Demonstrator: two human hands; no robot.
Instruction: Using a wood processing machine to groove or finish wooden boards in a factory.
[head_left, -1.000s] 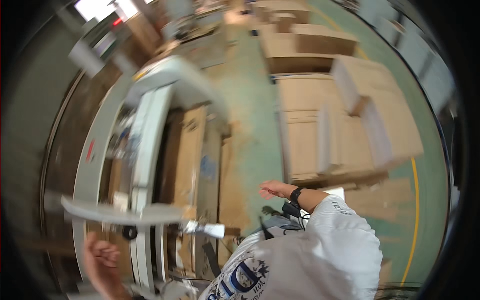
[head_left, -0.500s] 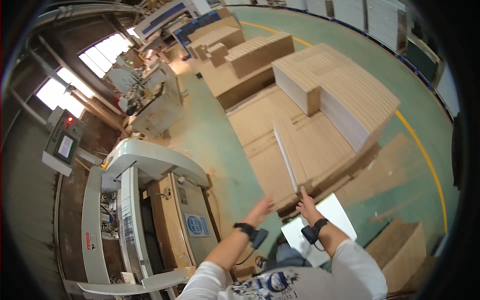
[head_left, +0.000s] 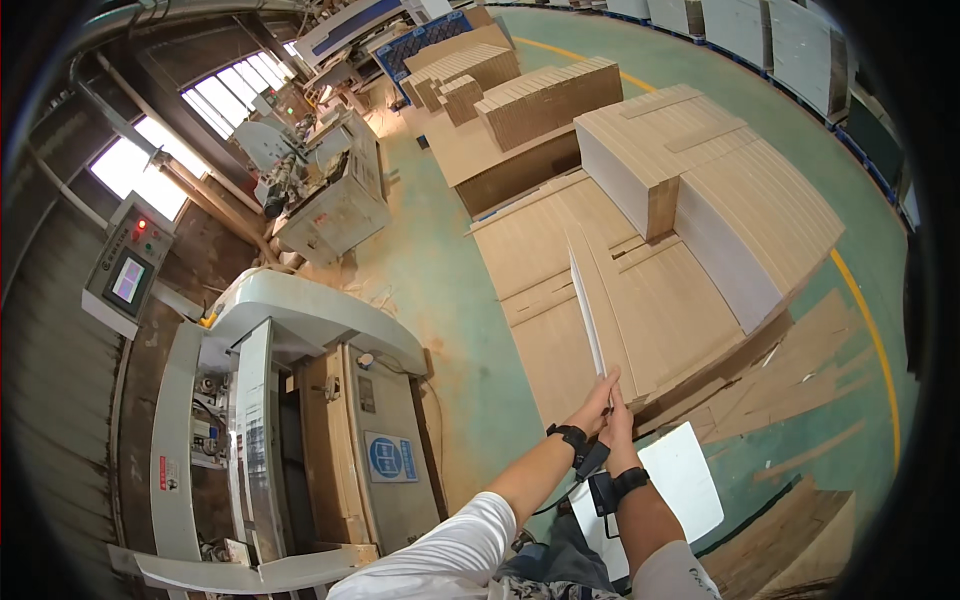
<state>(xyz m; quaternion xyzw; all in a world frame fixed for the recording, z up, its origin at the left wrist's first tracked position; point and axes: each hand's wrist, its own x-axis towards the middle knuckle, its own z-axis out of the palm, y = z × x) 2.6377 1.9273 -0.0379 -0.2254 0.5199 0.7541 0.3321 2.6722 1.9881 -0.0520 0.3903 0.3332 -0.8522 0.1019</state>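
A long thin board [head_left: 588, 318] with a white edge lies lengthwise on a stack of brown panels [head_left: 547, 345]. At the board's near end, my left hand [head_left: 590, 403] is closed on it from the left. My right hand [head_left: 619, 424] grips the same end, close against the left one. Some of the fingers are hidden between the two hands. Just below them, a white panel [head_left: 686, 482] lies beside my legs.
Taller stacks of panels [head_left: 745, 165] stand on the far right of the brown layer, with more stacks [head_left: 550, 95] behind. A grey machine [head_left: 310, 300] stands at my left, its control screen [head_left: 128, 280] farther left. Cardboard strips [head_left: 790, 370] litter the floor at right.
My hands were apart near the board's end; the left has moved right and both have closed on the board. The whole view has shifted slightly.
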